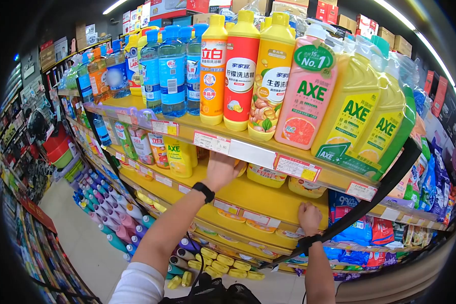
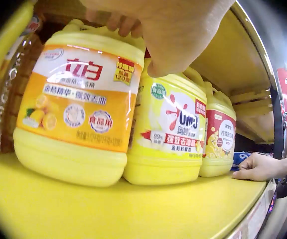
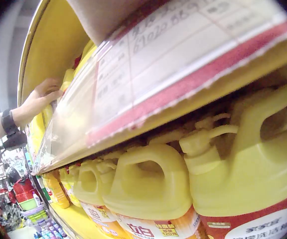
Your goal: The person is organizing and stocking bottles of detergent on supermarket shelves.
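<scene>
My left hand (image 1: 223,171) reaches under the upper shelf to the row of jugs below. In the left wrist view its fingers (image 2: 126,24) curl over the top of a yellow dish soap jug (image 2: 79,107) with an orange label, and the thumb comes down at the jug's right shoulder. To the right stand another yellow dish soap jug (image 2: 171,129) and a third jug (image 2: 219,134) with a red and white label. My right hand (image 1: 309,218), its fingers curled in, rests at the front edge of the same yellow shelf (image 2: 133,209), near its right end.
Dish soap bottles (image 1: 238,71) and large AXE jugs (image 1: 362,106) line the upper shelf, above price tags (image 1: 211,142). A black post (image 1: 375,202) slants past my right hand. More yellow jugs (image 3: 148,184) fill the shelf below. Several bottles (image 1: 121,213) stand on the floor, left.
</scene>
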`<state>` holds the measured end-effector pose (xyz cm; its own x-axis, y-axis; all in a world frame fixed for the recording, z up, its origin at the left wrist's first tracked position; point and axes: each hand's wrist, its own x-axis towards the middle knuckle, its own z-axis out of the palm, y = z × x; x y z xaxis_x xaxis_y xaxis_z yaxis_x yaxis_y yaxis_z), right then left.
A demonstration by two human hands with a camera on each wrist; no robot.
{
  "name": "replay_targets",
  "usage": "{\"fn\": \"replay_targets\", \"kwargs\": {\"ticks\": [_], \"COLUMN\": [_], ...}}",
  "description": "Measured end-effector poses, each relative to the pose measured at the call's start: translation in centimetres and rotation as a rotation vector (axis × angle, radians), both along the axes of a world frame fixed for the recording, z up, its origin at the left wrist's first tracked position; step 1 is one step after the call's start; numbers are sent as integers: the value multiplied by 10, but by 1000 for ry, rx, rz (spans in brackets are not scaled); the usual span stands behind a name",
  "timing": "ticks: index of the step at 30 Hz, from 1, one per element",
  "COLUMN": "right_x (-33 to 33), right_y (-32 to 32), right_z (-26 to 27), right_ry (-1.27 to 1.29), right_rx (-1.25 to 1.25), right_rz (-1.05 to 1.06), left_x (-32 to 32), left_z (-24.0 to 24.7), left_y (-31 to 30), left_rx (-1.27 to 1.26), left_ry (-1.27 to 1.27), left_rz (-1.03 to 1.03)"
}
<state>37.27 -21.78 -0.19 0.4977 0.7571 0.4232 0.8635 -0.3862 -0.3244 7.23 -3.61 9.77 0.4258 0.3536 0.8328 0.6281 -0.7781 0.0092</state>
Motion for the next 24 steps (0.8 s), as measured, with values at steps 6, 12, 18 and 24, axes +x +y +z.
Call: {"fn": "replay_targets", "kwargs": {"ticks": [6,12,18,24], "right_x": [-3,-2,0,1], "right_y": [-1,-2,0,0], "right_z": [8,7,1,1], "right_ry": [13,22,39,11], "right_rx": [-7,-19,7,24], "right_rz": [-4,-2,-29,-8], "left_x": [5,6,6,7], "left_z": [-2,26,66,70], "left_y": [42,38,11,10], "left_rx": [-72,-191,-515,-552], "left_ry": [182,127,285,301], "left_rz": [21,-101,107,36]}}
